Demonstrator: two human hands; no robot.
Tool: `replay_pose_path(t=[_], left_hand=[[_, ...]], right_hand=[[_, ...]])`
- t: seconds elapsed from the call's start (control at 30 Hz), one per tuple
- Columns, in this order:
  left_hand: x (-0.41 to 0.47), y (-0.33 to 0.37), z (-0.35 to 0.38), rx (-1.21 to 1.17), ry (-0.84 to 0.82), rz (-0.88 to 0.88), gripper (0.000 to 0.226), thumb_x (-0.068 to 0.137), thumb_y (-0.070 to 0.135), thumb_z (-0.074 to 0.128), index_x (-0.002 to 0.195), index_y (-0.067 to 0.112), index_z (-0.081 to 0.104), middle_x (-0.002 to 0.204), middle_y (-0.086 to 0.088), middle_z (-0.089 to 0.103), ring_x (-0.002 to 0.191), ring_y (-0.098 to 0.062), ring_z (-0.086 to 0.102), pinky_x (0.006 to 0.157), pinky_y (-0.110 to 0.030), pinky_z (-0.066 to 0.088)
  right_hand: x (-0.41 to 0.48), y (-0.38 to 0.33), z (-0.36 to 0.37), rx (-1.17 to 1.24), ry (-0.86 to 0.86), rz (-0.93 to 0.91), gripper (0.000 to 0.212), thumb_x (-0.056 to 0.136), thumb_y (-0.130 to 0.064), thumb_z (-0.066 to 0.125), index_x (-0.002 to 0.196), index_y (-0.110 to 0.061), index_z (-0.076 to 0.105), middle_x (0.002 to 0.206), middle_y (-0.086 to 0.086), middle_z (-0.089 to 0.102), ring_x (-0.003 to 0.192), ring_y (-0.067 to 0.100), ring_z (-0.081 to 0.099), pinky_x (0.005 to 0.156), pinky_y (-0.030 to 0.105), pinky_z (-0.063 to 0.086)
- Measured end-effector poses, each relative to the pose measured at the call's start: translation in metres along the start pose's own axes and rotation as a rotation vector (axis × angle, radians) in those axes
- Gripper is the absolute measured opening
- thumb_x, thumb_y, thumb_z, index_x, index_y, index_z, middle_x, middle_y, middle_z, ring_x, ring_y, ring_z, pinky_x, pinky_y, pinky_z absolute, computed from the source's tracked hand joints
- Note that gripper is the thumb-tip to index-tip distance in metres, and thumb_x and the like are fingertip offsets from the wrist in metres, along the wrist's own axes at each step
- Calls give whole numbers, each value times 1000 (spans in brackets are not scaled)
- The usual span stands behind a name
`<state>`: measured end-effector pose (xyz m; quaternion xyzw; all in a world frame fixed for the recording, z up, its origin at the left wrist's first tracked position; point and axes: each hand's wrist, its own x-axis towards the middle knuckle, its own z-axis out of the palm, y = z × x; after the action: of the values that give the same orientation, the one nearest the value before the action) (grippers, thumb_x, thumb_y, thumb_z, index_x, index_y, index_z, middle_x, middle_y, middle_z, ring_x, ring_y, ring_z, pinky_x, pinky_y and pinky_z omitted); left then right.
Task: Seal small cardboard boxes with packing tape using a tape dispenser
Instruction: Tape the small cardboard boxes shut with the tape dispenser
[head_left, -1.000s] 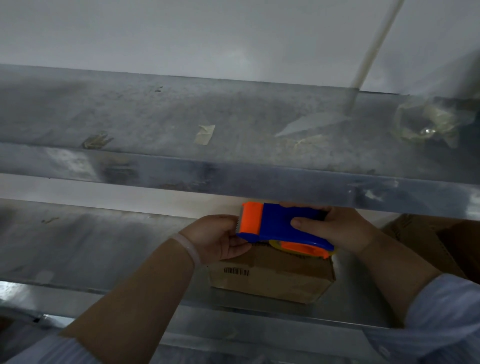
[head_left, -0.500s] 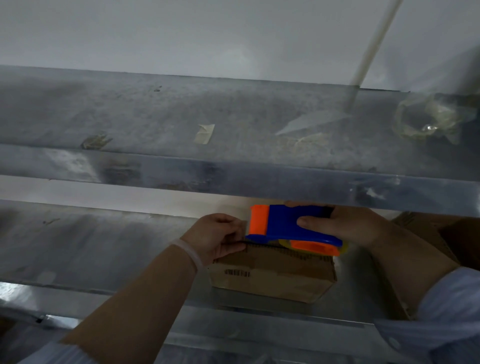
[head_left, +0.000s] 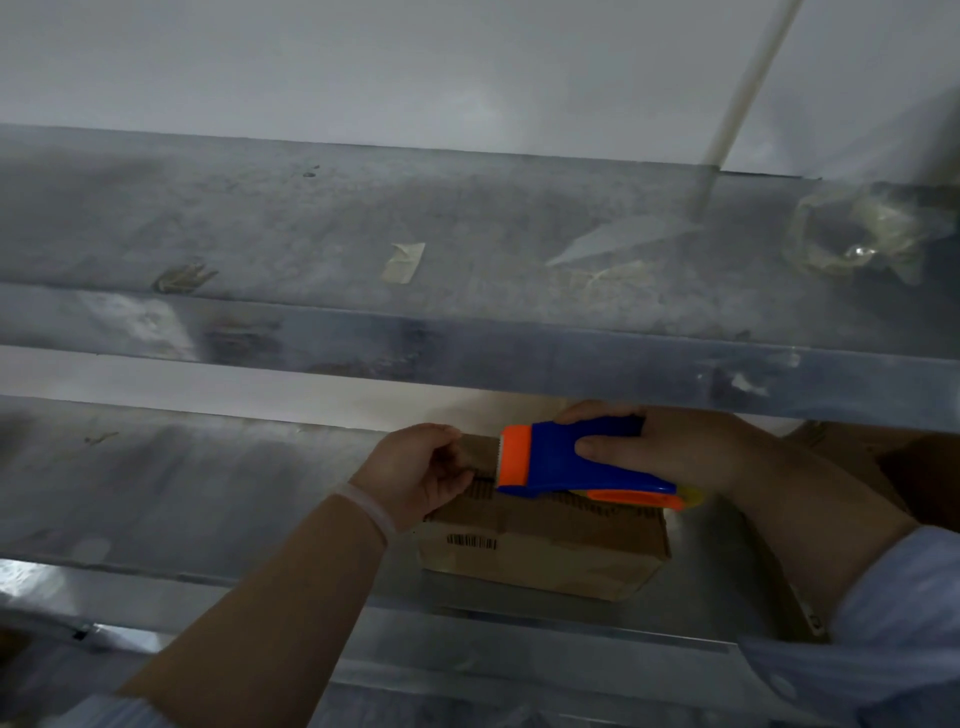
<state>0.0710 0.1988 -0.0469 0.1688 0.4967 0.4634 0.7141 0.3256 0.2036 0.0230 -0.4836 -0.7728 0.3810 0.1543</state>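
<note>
Our box (head_left: 545, 556) sits on the lower metal shelf (head_left: 208, 493), seam up. Our left hand (head_left: 415, 473) curls fingers and thumb over the box's left end and pinches it. Whether a tape end lies under them, we cannot tell. Our right hand (head_left: 670, 447) grasps the tape dispenser (head_left: 566, 457) round its blue body, with the orange toothed end just beside the left hand, above the lid. We judge the box light and stiff but easily dented, so it is best held at its edges.
</note>
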Motion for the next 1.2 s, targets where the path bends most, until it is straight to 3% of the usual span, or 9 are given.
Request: replay_pose_path(t=[0.07, 0.2, 0.3, 0.43, 0.7, 0.83, 1.03, 1.1, 1.2], left_hand=[[-2, 3, -4, 2, -16, 6, 11, 91, 9, 60, 80, 8, 59, 64, -6, 58, 57, -15, 60, 53, -28, 55], [-2, 11, -17, 459, 47, 183, 9, 93, 12, 59, 88, 6, 64, 70, -9, 65, 61, -14, 65, 54, -24, 53], [0, 10, -27, 649, 142, 286, 11, 93, 15, 58, 89, 6, 63, 70, -9, 66, 63, -14, 65, 54, -21, 52], [1, 5, -38, 546, 143, 259, 14, 94, 11, 56, 84, 4, 63, 71, -11, 62, 63, -18, 58, 55, -24, 51], [11, 3, -56, 428, 145, 152, 14, 94, 6, 55, 82, 4, 62, 60, -5, 58, 58, -15, 59, 56, -27, 54], [16, -4, -61, 453, 172, 167, 13, 94, 8, 55, 83, 6, 61, 59, -5, 57, 60, -17, 57, 59, -30, 53], [16, -23, -57, 498, 149, 158, 20, 99, 15, 47, 99, -1, 59, 80, -18, 62, 72, -29, 57, 71, -41, 49], [16, -31, -57, 527, 157, 202, 22, 100, 19, 46, 101, 2, 59, 79, -17, 63, 73, -30, 54, 71, -44, 46], [17, -41, -57, 508, 200, 215, 23, 99, 30, 47, 106, 11, 57, 86, -17, 68, 75, -33, 62, 74, -48, 53]], right_hand=[[3, -1, 5, -49, -5, -16, 26, 87, -40, 65, 112, -48, 62, 117, -32, 59, 109, -14, 51, 95, 8, 38], [4, -3, 4, -18, -64, -1, 26, 87, -41, 64, 108, -55, 59, 115, -36, 56, 105, -18, 51, 90, 1, 39], [6, -5, 6, 12, -73, 15, 27, 81, -53, 63, 106, -61, 58, 116, -36, 57, 106, -15, 52, 90, 7, 41], [7, -10, 11, 35, -95, 43, 35, 66, -69, 57, 101, -72, 54, 109, -48, 51, 100, -21, 50, 79, -2, 40], [-10, -4, -7, 136, -72, -9, 37, 73, -45, 65, 110, -44, 63, 109, -35, 63, 103, -12, 58, 79, 3, 44], [-7, 3, -3, 14, -10, 11, 31, 77, -47, 67, 108, -50, 63, 105, -42, 58, 101, -22, 50, 79, -5, 36], [-4, 9, 3, 5, 32, 48, 26, 83, -40, 70, 103, -54, 63, 103, -44, 57, 98, -24, 49, 75, -7, 35], [-3, 8, 6, -28, 43, 41, 26, 82, -43, 70, 100, -59, 61, 100, -50, 54, 99, -25, 48, 75, -8, 33], [-2, 8, 7, -46, 59, 38, 26, 80, -48, 70, 100, -62, 61, 101, -52, 52, 99, -27, 45, 75, -9, 33]])
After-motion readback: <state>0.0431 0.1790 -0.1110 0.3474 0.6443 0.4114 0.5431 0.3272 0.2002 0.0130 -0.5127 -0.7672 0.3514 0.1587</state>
